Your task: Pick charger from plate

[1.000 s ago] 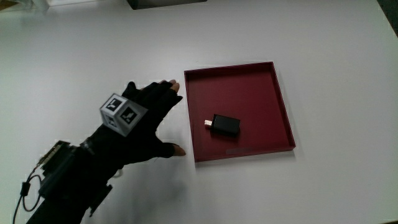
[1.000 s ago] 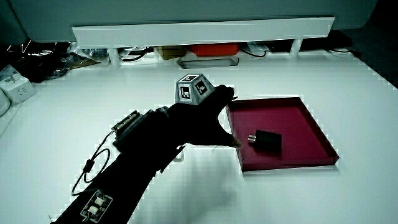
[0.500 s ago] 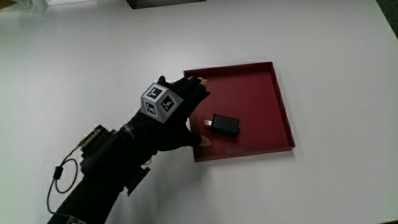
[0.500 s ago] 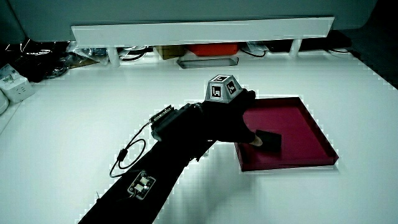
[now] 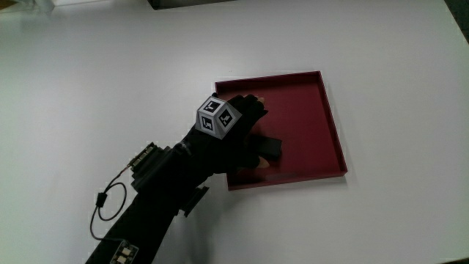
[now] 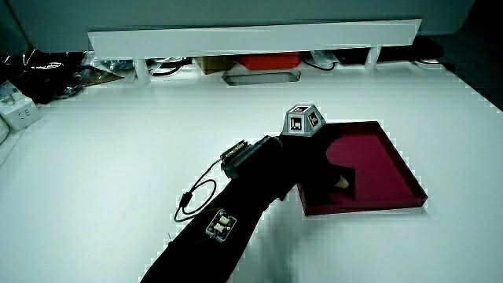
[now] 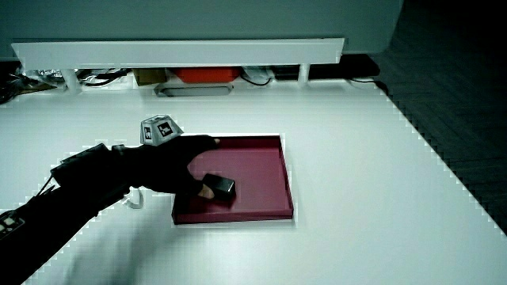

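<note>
A small black charger [image 5: 273, 149] lies in a dark red square plate [image 5: 333, 125] with a low rim. The gloved hand [image 5: 242, 132], with a patterned cube [image 5: 218, 118] on its back, reaches over the plate's edge and covers the near end of the charger. In a side view the thumb [image 7: 203, 190] rests against the charger [image 7: 222, 188] while the other fingers stretch out above it, not closed around it. Only a corner of the charger [image 6: 348, 182] shows past the hand [image 6: 314, 153] in a side view.
A low white partition [image 6: 251, 38] runs along the table's edge farthest from the person, with cables and boxes under it. A white socket block [image 6: 17, 114] sits near the table's edge. The forearm [image 5: 157, 198] carries a small board and a looped cable.
The hand has moved from the bare table beside the plate, over the plate's rim and onto the charger. The charger and plate have stayed in place.
</note>
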The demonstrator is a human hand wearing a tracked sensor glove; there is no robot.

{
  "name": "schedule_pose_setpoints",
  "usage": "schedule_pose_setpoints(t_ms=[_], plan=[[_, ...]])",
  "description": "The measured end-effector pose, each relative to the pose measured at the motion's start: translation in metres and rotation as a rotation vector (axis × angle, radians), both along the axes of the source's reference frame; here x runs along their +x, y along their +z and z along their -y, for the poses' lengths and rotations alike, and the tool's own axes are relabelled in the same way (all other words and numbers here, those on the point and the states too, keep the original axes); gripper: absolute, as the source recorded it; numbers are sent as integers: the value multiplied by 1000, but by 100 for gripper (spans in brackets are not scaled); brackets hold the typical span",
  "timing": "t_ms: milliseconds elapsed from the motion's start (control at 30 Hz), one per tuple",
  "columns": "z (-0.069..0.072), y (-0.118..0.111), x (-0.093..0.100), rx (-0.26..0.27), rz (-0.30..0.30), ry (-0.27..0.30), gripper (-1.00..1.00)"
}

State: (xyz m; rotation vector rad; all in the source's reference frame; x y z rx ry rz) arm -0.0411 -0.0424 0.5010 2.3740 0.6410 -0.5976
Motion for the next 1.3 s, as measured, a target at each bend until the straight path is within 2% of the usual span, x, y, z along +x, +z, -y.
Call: schedule_pose_setpoints(t_ms=[100,133,200,567,733,833,1000,1233,1300], plan=[[0,7,4,4,0,-9,0],[-1,11,6,-9,-6,-6,0],[-3,15,10,-10,22,1,0],[-6,41,19,-93,76,34,0],[-7,46,20,-120,82,33,0],[-7,44,19,-114,76,36,0],[-8,45,18,-118,45,32,20],[-9,38,18,-56,5,40,48],[-9,37,18,-58,-10,37,56]])
